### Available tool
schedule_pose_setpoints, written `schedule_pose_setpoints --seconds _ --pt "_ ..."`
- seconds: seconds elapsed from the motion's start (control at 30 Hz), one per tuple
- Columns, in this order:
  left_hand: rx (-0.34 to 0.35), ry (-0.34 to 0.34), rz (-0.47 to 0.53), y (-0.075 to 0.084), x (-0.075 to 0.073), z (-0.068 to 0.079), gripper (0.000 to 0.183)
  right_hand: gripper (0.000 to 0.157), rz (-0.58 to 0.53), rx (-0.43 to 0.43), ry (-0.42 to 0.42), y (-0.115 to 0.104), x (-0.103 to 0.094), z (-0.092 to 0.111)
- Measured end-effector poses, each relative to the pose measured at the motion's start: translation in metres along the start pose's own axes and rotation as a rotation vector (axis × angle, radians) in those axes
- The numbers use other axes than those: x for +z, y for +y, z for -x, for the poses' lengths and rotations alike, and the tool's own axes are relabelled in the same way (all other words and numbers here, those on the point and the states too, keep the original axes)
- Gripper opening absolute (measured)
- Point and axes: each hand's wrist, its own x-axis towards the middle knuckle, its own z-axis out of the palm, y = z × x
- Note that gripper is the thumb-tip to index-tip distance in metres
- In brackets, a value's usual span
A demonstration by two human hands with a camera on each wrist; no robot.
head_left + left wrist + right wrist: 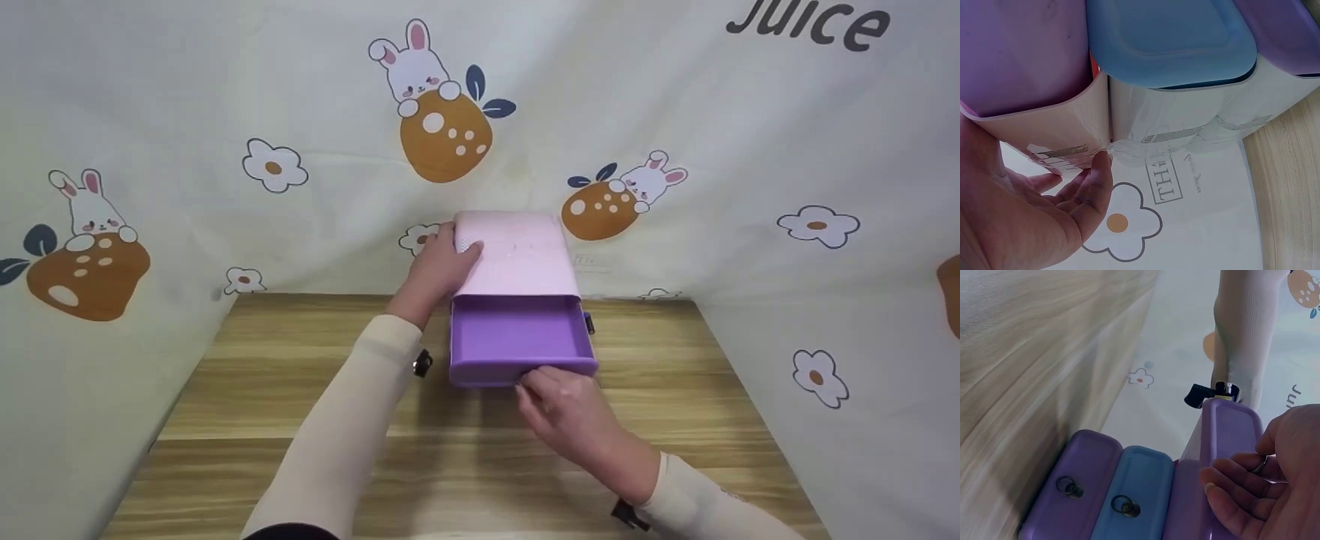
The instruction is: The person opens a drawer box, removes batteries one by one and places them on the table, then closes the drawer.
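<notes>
A small drawer unit has a pale pink top casing, with its purple top drawer pulled out and nothing visible inside. My left hand grips the casing's left side, thumb on top and fingers curled by the far edge. At the drawer's front, my right hand has curled fingers and pinches a metal ring pull, partly covered by the hand. Below, a blue drawer and a lower purple drawer are pushed in, each with its own ring.
The unit stands on a wood-grain table against a cloth backdrop printed with rabbits and flowers. Beside the open drawer's right edge is a small dark object, its kind unclear. Black devices sit at both wrists.
</notes>
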Motion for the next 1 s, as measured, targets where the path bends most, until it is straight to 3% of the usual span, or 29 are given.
schedule_pose_setpoints --seconds 1.0 --pt "-0.008 -0.002 0.018 0.0 -0.001 0.002 0.084 0.013 -0.049 0.119 -0.089 0.022 0.01 -0.026"
